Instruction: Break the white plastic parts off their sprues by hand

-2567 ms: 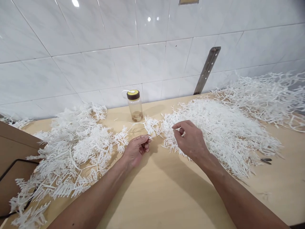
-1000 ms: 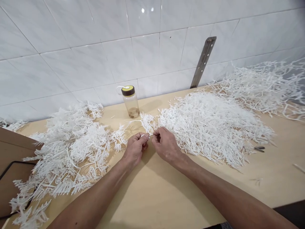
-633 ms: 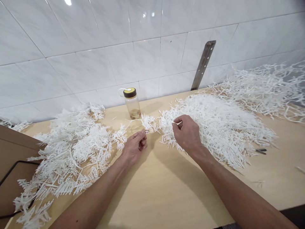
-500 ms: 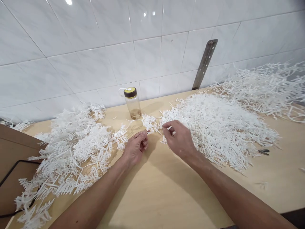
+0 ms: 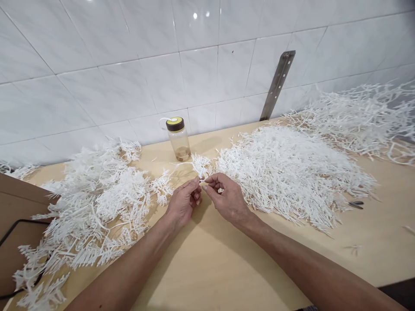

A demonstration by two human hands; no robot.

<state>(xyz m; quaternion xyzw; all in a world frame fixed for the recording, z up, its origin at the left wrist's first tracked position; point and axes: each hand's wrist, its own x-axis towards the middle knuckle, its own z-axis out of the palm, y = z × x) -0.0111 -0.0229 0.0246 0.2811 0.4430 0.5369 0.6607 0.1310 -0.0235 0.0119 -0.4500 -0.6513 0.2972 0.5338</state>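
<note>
My left hand [image 5: 184,199] pinches the stem end of a white plastic frond branch [image 5: 199,165] that trails left into a heap of assembled white branches [image 5: 97,203]. My right hand [image 5: 225,196] meets it fingertip to fingertip, pinching a small white sprig that I can barely see against the stem. Both hands are closed in a pinch above the wooden tabletop [image 5: 220,259]. Just right of my right hand lies a big pile of loose white sprigs [image 5: 285,168].
A clear bottle with a brown and yellow cap [image 5: 178,138] stands by the tiled wall. A metal bracket [image 5: 276,84] leans on the wall. Another white pile [image 5: 359,116] sits far right. Small pliers [image 5: 355,204] lie right of the pile. A brown box with a black cable [image 5: 16,224] is at left.
My right hand reached into the loose sprig pile, pinched a piece, and came back left to meet my left hand at the branch stem. The left hand stayed in place.
</note>
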